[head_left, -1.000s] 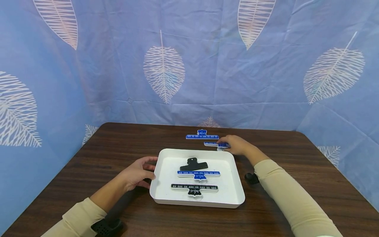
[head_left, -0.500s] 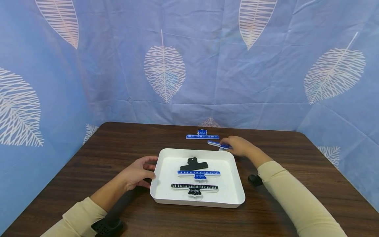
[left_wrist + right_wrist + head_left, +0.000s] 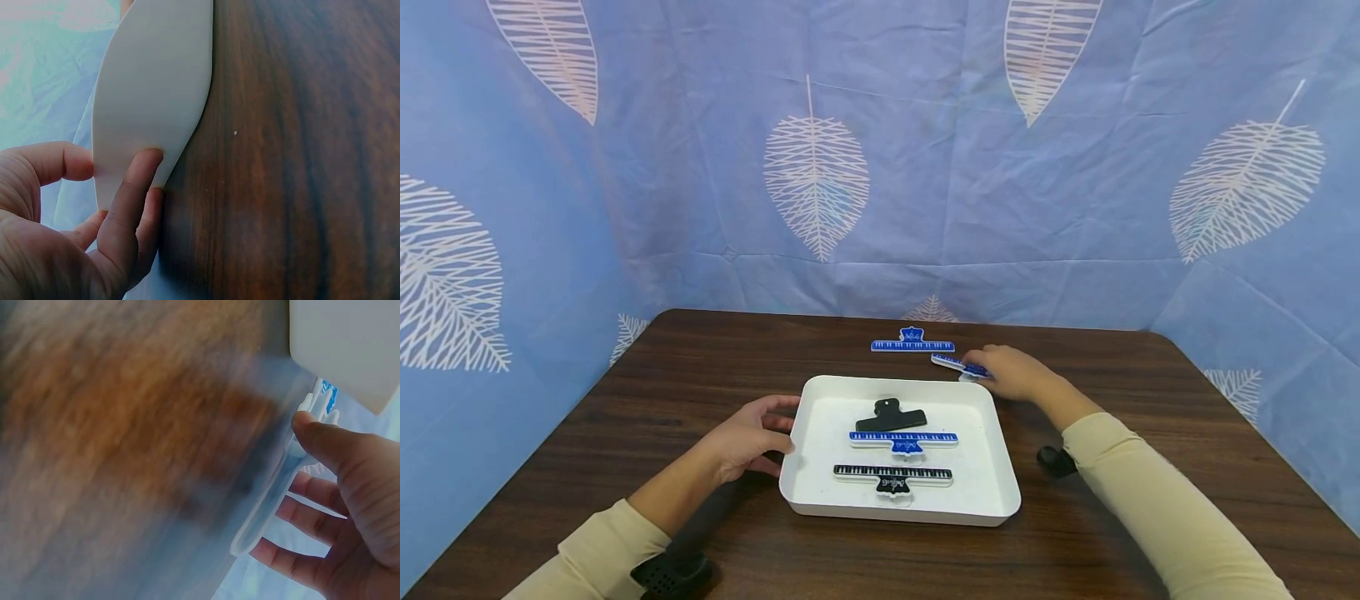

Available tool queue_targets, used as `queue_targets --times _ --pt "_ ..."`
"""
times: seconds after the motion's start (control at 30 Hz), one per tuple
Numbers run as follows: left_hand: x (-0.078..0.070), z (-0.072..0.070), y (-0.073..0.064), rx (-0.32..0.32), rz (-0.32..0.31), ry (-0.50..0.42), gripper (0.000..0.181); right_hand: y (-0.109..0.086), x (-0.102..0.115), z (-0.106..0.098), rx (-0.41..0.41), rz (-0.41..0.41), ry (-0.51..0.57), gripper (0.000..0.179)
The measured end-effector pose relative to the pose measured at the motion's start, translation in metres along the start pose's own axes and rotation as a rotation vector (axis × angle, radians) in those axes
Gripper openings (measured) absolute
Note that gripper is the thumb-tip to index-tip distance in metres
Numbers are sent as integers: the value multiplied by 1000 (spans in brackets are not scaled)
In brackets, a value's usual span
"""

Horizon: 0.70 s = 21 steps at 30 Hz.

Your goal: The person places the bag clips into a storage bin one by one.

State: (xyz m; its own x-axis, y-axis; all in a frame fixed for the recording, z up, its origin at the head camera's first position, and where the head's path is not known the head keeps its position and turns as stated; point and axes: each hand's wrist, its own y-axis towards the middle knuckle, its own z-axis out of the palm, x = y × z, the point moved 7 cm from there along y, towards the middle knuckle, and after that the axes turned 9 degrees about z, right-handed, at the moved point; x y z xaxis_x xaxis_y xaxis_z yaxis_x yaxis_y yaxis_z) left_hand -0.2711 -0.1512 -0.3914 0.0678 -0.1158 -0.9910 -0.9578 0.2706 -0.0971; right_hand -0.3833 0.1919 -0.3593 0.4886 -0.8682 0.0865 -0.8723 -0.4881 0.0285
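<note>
My right hand pinches a blue-and-white sheet-music clip with a piano-key print, just past the far right corner of the white tray. In the right wrist view the thumb lies on one side of that clip, the other fingers behind it. My left hand touches the tray's left wall from outside, its fingers spread; in the left wrist view one fingertip is at the rim of the tray. Inside the tray lie a plain black clip, a blue piano-key clip and a black piano-key clip.
Another blue piano-key clip lies near the back edge of the dark wooden table. Behind the table hangs a blue cloth with white leaf prints.
My right hand has shifted slightly right with the pinched clip, whose left end has swung toward the back and moved right. The left hand and tray stay in place.
</note>
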Motion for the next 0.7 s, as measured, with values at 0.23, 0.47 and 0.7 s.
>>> queue_targets --times 0.23,0.47,0.7 --pt "-1 1 -1 0 6 -1 79 -7 -2 -5 -23 -4 1 34" --pt "-2 1 -1 10 11 -10 80 -16 -6 -10 -45 5 1 37" --pt "-2 1 -1 9 9 -6 79 -25 -9 -18 -63 27 59 38"
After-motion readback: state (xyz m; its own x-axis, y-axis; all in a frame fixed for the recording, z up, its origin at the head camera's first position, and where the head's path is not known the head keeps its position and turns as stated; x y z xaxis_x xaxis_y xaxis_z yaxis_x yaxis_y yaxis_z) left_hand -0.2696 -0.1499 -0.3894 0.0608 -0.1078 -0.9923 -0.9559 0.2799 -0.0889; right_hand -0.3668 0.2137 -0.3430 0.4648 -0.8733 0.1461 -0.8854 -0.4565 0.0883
